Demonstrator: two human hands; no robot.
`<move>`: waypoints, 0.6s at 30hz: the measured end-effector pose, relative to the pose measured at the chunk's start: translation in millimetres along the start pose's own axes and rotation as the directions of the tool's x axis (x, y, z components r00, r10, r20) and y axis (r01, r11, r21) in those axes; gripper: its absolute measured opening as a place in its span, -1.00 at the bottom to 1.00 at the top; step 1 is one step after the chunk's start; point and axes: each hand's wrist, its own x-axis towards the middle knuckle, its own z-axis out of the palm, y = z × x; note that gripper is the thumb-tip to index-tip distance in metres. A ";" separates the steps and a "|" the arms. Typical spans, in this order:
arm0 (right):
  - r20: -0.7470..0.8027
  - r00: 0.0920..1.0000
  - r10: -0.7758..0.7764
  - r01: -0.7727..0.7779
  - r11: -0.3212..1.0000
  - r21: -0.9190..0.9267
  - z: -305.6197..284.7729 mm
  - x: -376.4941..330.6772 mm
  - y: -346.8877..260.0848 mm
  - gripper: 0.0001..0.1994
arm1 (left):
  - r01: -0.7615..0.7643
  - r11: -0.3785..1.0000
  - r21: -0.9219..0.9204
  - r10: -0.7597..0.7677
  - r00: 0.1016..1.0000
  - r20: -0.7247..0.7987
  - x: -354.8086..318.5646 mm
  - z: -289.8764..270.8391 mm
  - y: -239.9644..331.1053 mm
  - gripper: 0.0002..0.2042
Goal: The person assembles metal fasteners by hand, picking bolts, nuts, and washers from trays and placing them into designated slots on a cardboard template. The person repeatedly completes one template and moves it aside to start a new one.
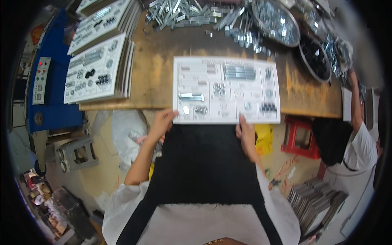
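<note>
- The left hand (164, 121) pinches the near left corner of a white rectangular board (226, 119) bearing small silver and black metal parts; its thumb and fingers are together on this corner.
- The right hand (245, 132) grips the near edge, to the right of its middle and inward from the near right corner; the thumb lies above.
- From both hands, the board extends away from the body. Its long axis goes left to right, and both hands are about equally near to it, each touching.
- The board overlaps the front edge of the brown wooden table (155, 61); whether it rests there or is held just above, I cannot tell.
- Hidden: the right fingers under the board, and its underside. The small print is too blurred to read.
- Farther left leans a stack of similar white boards (118, 57); beyond lies a heap of long silver metal pieces (183, 16), cut off by the upper border.
- At far right, a co-worker's bare arm (356, 102) reaches up; its hand is hard to make out.
</note>
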 end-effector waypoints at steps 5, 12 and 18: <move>0.242 0.962 0.125 -0.109 0.991 -0.080 10.3 11.4 -3.9 -0.65 | 0.044 0.999 0.006 -0.044 0.997 -0.064 -7.2 -22.5 9.3 -0.73; 0.581 0.756 0.302 -0.328 0.943 -0.063 39.8 -19.2 -67.6 -0.67 | -0.095 0.608 0.788 0.477 0.837 -0.268 -20.7 -38.9 37.4 -0.66; 0.480 0.853 0.205 -0.465 0.716 0.521 89.9 -14.0 -101.9 -0.48 | -0.635 0.452 0.626 0.744 0.655 0.128 -31.3 54.7 123.6 -0.84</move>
